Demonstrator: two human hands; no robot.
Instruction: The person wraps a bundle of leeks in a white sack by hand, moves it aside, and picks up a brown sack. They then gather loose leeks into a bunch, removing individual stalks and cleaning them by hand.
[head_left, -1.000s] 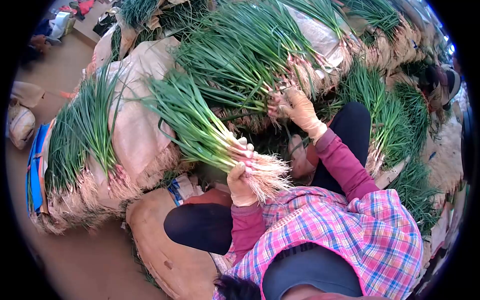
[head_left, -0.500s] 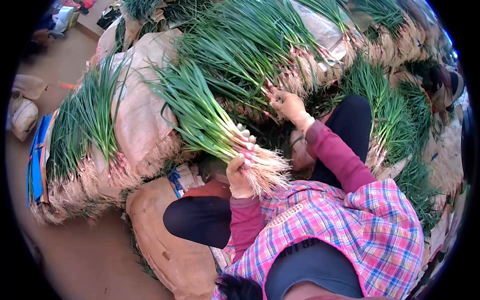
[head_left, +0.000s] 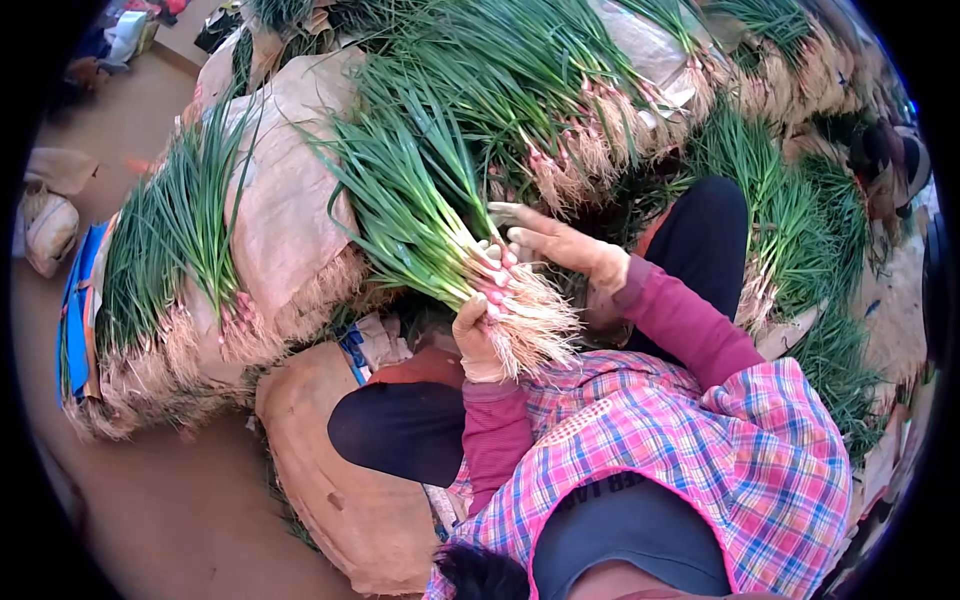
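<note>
In the middle, my gloved left hand (head_left: 478, 340) is closed round a thick bunch of green-leaved plants (head_left: 435, 245) with pink bulbs and pale, stringy roots. The leaves point to the upper left and the roots to the lower right. My gloved right hand (head_left: 560, 242) is at the upper right side of this bunch, its visible fingers stretched out beside the stems. Part of the right hand's grip is hidden against the bunch. Just beyond lies a large pile of similar plants (head_left: 590, 130), roots toward me.
More plants lie at the left (head_left: 180, 240) beside a pale sack (head_left: 300, 150), and at the right (head_left: 770, 220). A brown sack (head_left: 340, 480) is on the floor by my bent knee (head_left: 395, 430). Dark-clothed legs frame the work area. Bags stand at the far left.
My right hand has moved left from the pile to the held bunch, and its fingers have straightened. More stems now stand at the bunch's right side. My left hand keeps its hold.
</note>
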